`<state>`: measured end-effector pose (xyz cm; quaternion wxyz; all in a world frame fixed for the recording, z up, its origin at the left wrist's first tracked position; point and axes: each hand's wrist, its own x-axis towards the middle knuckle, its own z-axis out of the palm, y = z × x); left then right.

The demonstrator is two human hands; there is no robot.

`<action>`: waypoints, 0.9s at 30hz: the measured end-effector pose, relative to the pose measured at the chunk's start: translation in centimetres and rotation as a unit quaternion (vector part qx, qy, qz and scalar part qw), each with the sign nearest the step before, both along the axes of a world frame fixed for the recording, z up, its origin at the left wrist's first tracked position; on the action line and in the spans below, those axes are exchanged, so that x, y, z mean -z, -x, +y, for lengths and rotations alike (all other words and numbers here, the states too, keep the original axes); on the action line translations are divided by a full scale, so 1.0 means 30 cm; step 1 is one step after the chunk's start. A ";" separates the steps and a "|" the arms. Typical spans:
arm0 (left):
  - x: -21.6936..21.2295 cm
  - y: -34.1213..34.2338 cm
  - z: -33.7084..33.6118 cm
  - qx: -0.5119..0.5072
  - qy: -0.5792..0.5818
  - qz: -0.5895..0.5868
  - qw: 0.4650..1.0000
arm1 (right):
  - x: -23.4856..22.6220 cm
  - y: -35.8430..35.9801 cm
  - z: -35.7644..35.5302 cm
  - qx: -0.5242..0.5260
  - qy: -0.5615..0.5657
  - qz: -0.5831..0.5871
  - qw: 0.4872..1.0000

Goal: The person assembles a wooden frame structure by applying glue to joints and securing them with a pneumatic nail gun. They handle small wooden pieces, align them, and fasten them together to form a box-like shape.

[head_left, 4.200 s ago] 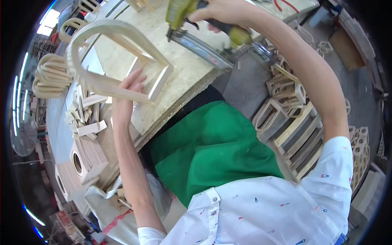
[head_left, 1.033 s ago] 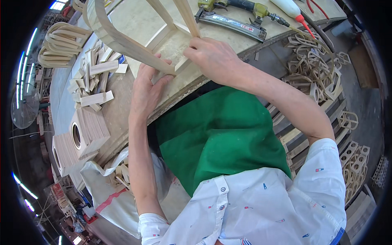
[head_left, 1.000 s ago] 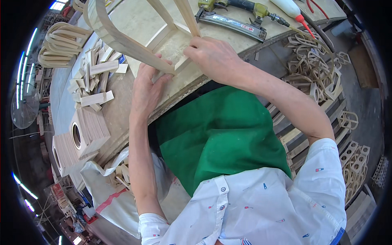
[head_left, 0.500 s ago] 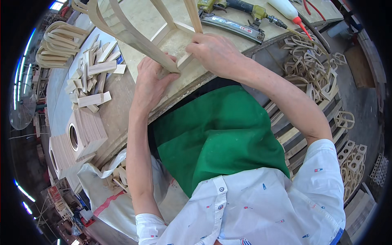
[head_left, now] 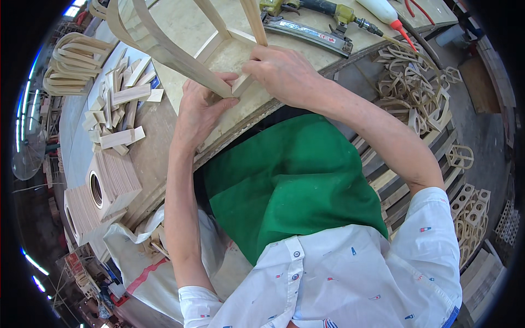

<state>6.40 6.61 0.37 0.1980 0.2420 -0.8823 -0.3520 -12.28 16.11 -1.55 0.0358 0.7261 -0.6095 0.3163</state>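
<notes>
Pale wood fills both your grips: your left hand (head_left: 199, 109) clasps the curved frame (head_left: 164, 49) at its lower end, your right hand (head_left: 281, 71) pinches the small block (head_left: 242, 85) against it, above the desk (head_left: 186, 27) edge, nail gun (head_left: 306, 30) beyond.

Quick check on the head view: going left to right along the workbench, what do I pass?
Standing fan → stacked curved wooden hoops → pile of small wood blocks → left hand → right hand, both on the bent-wood frame → nail gun → glue bottle.
</notes>
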 end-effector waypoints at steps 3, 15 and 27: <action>0.001 0.002 -0.009 0.007 -0.031 0.008 0.999 | 0.005 0.001 -0.002 -0.004 0.007 0.000 1.000; -0.010 0.016 -0.027 0.050 -0.059 0.011 0.997 | 0.032 0.005 0.000 -0.009 0.031 0.012 0.999; 0.001 0.015 -0.021 0.011 -0.095 0.004 0.995 | 0.037 0.001 0.005 -0.008 0.039 -0.012 0.999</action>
